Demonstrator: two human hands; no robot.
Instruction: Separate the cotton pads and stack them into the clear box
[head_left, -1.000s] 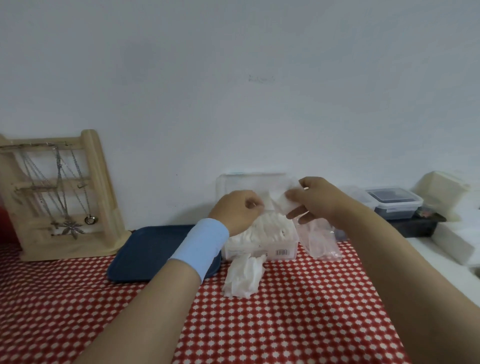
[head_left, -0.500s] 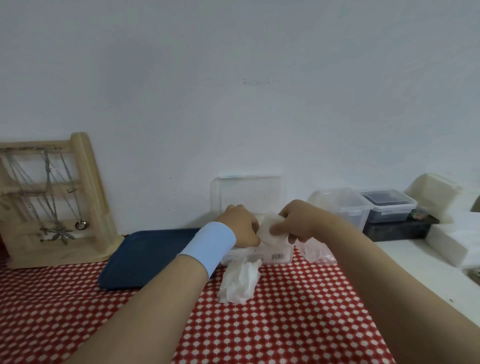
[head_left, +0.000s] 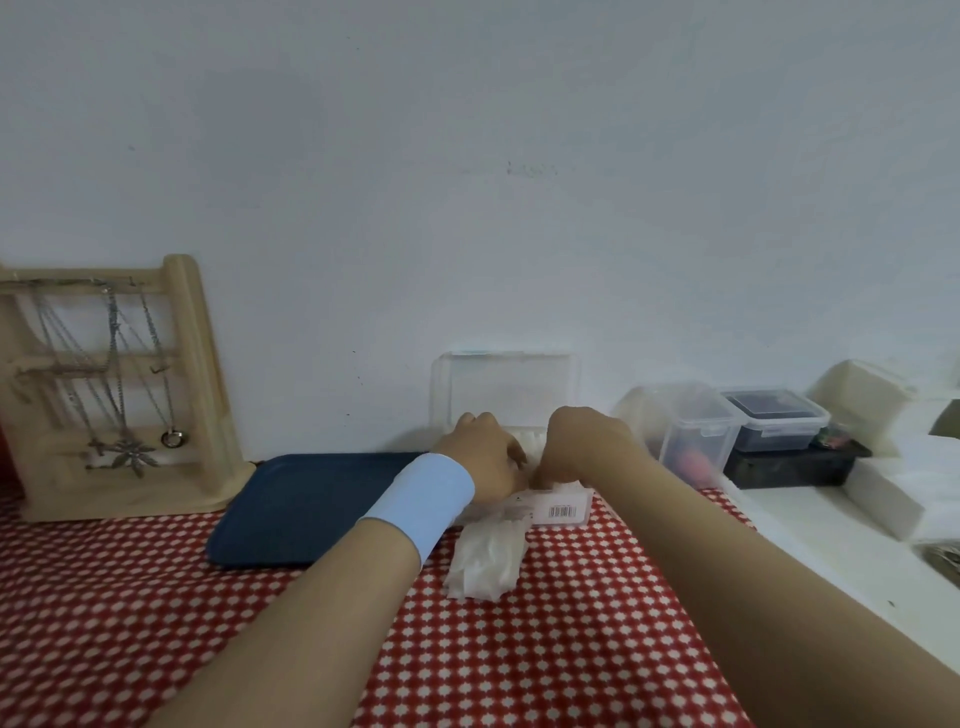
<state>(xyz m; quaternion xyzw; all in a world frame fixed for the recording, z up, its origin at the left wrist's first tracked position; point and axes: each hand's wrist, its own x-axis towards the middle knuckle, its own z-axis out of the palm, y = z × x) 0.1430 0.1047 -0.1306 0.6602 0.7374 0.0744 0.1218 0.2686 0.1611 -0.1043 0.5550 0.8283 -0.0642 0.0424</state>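
The left hand (head_left: 483, 460), above a pale blue wristband (head_left: 421, 501), and the right hand (head_left: 584, 449) are both down in the clear box (head_left: 563, 512), knuckles up and fingers curled under. I cannot tell whether either pinches a pad or only presses on the pile, because the backs of the hands cover the fingertips. The cotton pads (head_left: 531, 441) show as a white strip inside the box between the two hands, with more white bulging at its near rim under the right hand. Some pads are therefore already in. I judge the task about midway at best, since a crumpled white bundle (head_left: 488, 558) lies on the counter (head_left: 571, 623) just in front of the box. It may be unsorted pads or a wrapper, but it is too blurred to say. The lid (head_left: 504, 389) stands upright behind the box. The hands hide how full the box is and how neat the stack.
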